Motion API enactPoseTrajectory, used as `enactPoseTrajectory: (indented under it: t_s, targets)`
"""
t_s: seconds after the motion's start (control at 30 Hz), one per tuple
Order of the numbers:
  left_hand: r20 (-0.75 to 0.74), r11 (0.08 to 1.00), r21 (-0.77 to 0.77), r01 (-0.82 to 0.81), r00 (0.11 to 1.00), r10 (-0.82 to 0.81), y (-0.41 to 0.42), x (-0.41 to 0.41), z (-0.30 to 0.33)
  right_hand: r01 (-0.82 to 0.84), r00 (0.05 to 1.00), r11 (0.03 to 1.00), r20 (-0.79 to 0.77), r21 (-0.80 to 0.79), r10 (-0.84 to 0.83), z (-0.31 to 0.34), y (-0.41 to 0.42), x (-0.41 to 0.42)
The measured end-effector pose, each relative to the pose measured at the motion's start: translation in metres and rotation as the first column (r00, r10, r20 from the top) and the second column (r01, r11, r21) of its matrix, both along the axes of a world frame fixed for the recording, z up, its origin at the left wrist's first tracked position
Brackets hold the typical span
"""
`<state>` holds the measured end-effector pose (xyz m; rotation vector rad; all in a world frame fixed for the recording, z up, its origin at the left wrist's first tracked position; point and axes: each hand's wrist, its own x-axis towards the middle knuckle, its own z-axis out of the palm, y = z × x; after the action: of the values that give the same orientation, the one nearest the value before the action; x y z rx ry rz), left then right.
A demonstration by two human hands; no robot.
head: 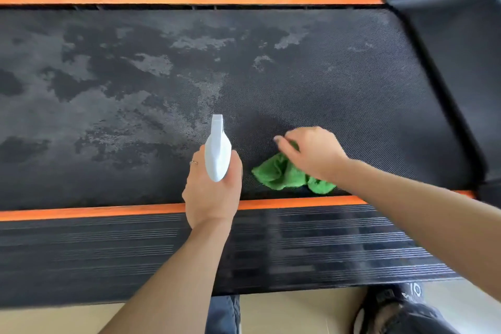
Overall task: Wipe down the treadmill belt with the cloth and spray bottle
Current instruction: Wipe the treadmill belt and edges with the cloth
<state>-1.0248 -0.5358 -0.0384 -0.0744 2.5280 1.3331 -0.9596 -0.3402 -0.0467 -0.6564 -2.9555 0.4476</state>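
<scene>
**Belt gets a spray and a wipe**

Seen from the head camera, the left hand (pixel 214 187) grips the spray bottle (pixel 217 150), nozzle aimed across the belt (pixel 352 84), which shows pale blotches to the left. The right hand (pixel 311 153) pinches the green cloth (pixel 273 173), bunched on the belt near the orange strip (pixel 95 211). Best practice, arguably: flatten the cloth and press in long overlapping strokes toward the blotches.
</scene>
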Motion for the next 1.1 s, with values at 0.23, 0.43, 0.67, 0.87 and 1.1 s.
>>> enactPoseTrajectory:
  t_s: [0.23,0.43,0.67,0.87,1.1]
  targets:
    - [-0.023,1.000,0.011,0.000,1.000,0.000,-0.001,-0.001,-0.003,0.418,0.888,0.900,-0.150,-0.123,-0.434,-0.023,0.019,-0.055]
    - [-0.051,1.000,-0.004,0.015,0.999,-0.015,-0.001,-0.001,-0.002,0.029,0.992,0.970,-0.109,-0.240,-0.057,-0.013,-0.076,-0.013]
    - [-0.025,1.000,-0.017,0.005,1.000,-0.006,0.000,0.000,0.000,0.130,0.985,0.976,-0.087,-0.176,-0.147,0.004,-0.015,0.017]
    - [-0.046,1.000,-0.020,0.014,0.999,-0.015,-0.001,0.000,-0.003,0.545,0.786,0.766,-0.109,-0.343,-0.608,-0.013,0.040,-0.046]
    - [-0.090,0.999,-0.010,0.037,0.995,-0.038,-0.001,-0.002,-0.004,0.168,0.984,0.943,-0.015,-0.286,-0.179,-0.017,-0.066,-0.050]
